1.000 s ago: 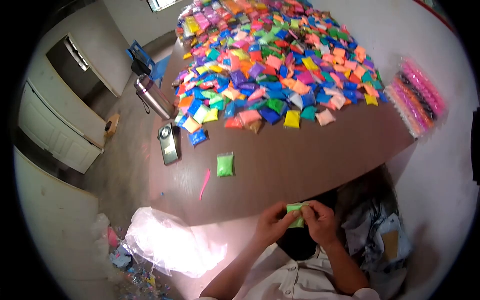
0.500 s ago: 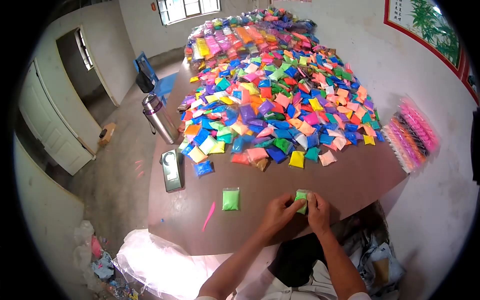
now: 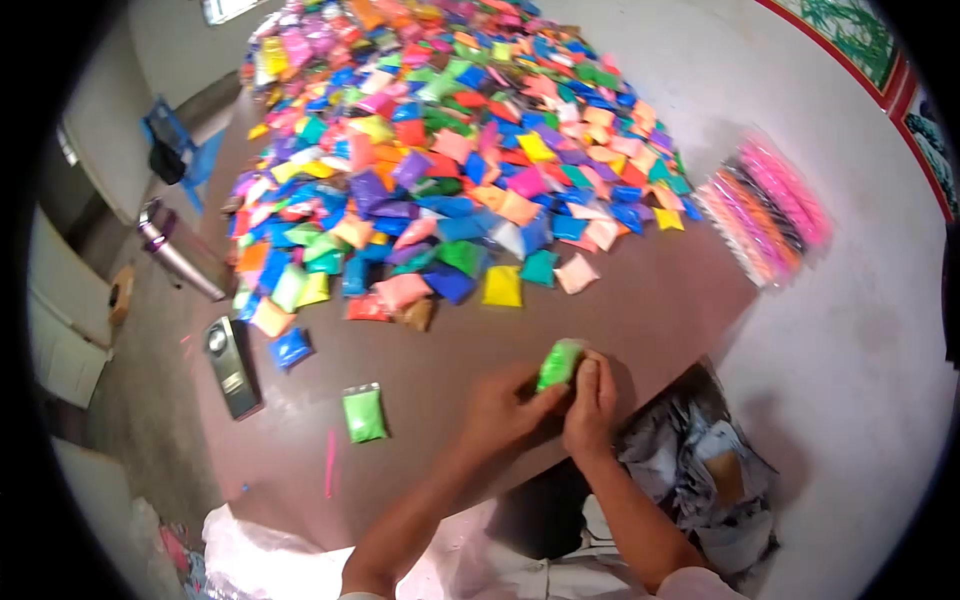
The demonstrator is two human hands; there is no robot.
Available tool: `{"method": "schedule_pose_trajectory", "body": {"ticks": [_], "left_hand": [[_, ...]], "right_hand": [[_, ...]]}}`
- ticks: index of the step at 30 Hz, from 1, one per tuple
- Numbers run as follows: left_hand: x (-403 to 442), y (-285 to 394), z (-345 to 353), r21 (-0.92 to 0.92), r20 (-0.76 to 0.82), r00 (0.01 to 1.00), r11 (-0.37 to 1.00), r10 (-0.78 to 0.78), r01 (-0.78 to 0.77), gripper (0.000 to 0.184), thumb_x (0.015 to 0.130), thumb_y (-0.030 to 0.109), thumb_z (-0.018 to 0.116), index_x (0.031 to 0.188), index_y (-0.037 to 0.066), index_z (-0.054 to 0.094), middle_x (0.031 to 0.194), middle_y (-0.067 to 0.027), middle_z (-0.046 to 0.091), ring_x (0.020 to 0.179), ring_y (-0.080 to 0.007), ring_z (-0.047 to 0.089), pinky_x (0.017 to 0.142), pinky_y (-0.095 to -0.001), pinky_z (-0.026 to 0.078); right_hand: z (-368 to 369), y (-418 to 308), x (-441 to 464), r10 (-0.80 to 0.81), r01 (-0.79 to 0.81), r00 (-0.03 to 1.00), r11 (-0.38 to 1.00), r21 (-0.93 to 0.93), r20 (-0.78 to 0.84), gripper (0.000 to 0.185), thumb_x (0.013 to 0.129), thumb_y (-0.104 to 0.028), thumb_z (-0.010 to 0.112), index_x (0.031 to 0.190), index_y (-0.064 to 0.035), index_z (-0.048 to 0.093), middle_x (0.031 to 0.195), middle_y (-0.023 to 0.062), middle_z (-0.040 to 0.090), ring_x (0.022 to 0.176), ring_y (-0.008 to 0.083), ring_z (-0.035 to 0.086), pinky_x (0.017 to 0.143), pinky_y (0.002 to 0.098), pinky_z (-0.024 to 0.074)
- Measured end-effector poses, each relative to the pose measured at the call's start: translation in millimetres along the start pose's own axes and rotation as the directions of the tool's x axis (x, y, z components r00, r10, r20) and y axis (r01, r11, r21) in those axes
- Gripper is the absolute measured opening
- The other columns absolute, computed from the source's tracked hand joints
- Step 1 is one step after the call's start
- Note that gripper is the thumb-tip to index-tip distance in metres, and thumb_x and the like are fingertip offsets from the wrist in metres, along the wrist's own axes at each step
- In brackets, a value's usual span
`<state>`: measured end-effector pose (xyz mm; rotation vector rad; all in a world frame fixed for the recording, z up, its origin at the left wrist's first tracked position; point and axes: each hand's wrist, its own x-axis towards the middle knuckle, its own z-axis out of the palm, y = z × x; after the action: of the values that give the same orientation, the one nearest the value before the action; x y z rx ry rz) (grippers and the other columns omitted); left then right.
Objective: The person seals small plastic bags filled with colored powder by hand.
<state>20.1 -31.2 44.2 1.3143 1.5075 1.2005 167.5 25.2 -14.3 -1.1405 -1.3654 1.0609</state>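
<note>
Left hand and right hand are both pinching a small, bright-green plastic packet up over the brown wooden-looking table, and another bright-green packet lies off to the left.

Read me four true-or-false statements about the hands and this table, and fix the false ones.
1. The left hand and right hand hold a bright-green plastic packet between them. True.
2. The slender pink strip lies right of the second green plastic packet. False: in this view it lies left of it.
3. A silver cylindrical metal flask is left of the heap of colourful plastic packets. True.
4. Every packet in the heap is blue. False: it has many colours.
</note>
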Motion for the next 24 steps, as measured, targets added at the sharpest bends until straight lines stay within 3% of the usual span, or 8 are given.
{"method": "schedule_pose_trajectory", "body": {"ticks": [2,4,9,11,17,20,22,24], "left_hand": [[2.5,-10.2,-1.6,0.042,-0.072,0.997,0.999,-0.024,0.027,0.031,0.089,0.019,0.083,0.116,0.004,0.075,0.094,-0.0160,0.074,0.079,-0.0205,0.070,0.069,-0.0384,0.054],[7.6,-31.6,-2.2,0.399,-0.232,0.915,0.890,0.329,-0.219,0.031,0.085,0.014,0.085,0.113,0.005,0.074,0.092,-0.0146,0.073,0.078,-0.0309,0.070,0.069,-0.0409,0.055],[4.2,-34.9,-1.7,0.479,-0.183,0.900,0.835,0.395,-0.269,0.036,0.082,0.008,0.084,0.116,0.006,0.072,0.095,-0.0148,0.070,0.082,-0.0361,0.069,0.071,-0.0429,0.056],[4.6,-30.1,1.2,0.469,-0.158,0.903,0.835,0.400,-0.288,0.038,0.083,0.005,0.081,0.120,0.007,0.071,0.097,-0.0150,0.070,0.083,-0.0351,0.069,0.072,-0.0424,0.056],[8.4,-43.1,-1.4,0.230,-0.191,0.895,0.905,0.403,-0.359,0.037,0.091,0.002,0.073,0.128,0.004,0.069,0.098,-0.0142,0.071,0.084,-0.0283,0.070,0.075,-0.0371,0.057],[7.3,-45.2,-1.7,0.062,-0.232,0.955,0.982,0.187,-0.177,0.026,0.101,0.009,0.068,0.126,0.001,0.070,0.097,-0.0097,0.073,0.084,-0.0180,0.068,0.074,-0.0325,0.056],[7.0,-37.7,-4.1,-0.335,-0.182,0.981,0.942,-0.069,0.004,0.025,0.108,0.018,0.065,0.122,-0.001,0.072,0.096,-0.0047,0.073,0.085,-0.0106,0.065,0.073,-0.0280,0.054],[7.6,-38.9,-5.8,-0.315,-0.123,0.990,0.949,-0.064,0.023,0.026,0.107,0.018,0.065,0.122,-0.003,0.072,0.096,-0.0032,0.072,0.085,-0.0099,0.063,0.073,-0.0285,0.053]], "right_hand": [[4.9,-9.3,-2.6,-0.011,0.010,1.000,0.998,0.068,0.017,0.037,0.116,-0.031,0.049,0.130,0.0001,0.062,0.113,0.0069,0.067,0.096,0.0158,0.061,0.087,0.0310,0.0492],[6.9,-19.9,-6.9,0.098,-0.111,0.992,0.972,0.209,0.074,0.036,0.115,-0.031,0.050,0.133,-0.0014,0.059,0.108,0.0048,0.065,0.080,0.0084,0.057,0.067,0.0234,0.0472],[3.1,-17.0,-7.3,0.048,-0.064,0.979,0.995,0.076,0.200,0.033,0.114,-0.028,0.052,0.132,-0.0016,0.059,0.096,0.0028,0.064,0.069,0.0067,0.055,0.058,0.0221,0.0445],[5.3,-25.7,-7.5,0.152,-0.166,0.981,0.979,0.114,0.122,0.026,0.109,-0.019,0.059,0.129,-0.0024,0.063,0.089,0.0005,0.064,0.065,0.0054,0.053,0.058,0.0232,0.0451],[4.3,-26.8,-6.4,0.165,-0.184,0.982,0.936,0.299,0.087,0.025,0.111,-0.020,0.056,0.124,-0.0010,0.067,0.088,0.0002,0.064,0.065,0.0056,0.053,0.057,0.0233,0.0451],[4.4,-29.0,-6.0,0.168,-0.190,0.981,0.935,0.298,0.098,0.027,0.112,-0.021,0.054,0.122,-0.0006,0.068,0.089,0.0002,0.064,0.066,0.0056,0.054,0.059,0.0233,0.0454],[2.2,-27.7,-6.1,0.157,-0.186,0.980,0.942,0.280,0.124,0.027,0.112,-0.021,0.053,0.122,-0.0004,0.068,0.089,0.0001,0.064,0.067,0.0054,0.054,0.060,0.0233,0.0455],[0.2,-27.6,-6.6,0.148,-0.185,0.977,0.947,0.264,0.151,0.027,0.112,-0.020,0.053,0.121,-0.0003,0.068,0.090,0.0000,0.064,0.067,0.0053,0.054,0.060,0.0232,0.0456]]}}
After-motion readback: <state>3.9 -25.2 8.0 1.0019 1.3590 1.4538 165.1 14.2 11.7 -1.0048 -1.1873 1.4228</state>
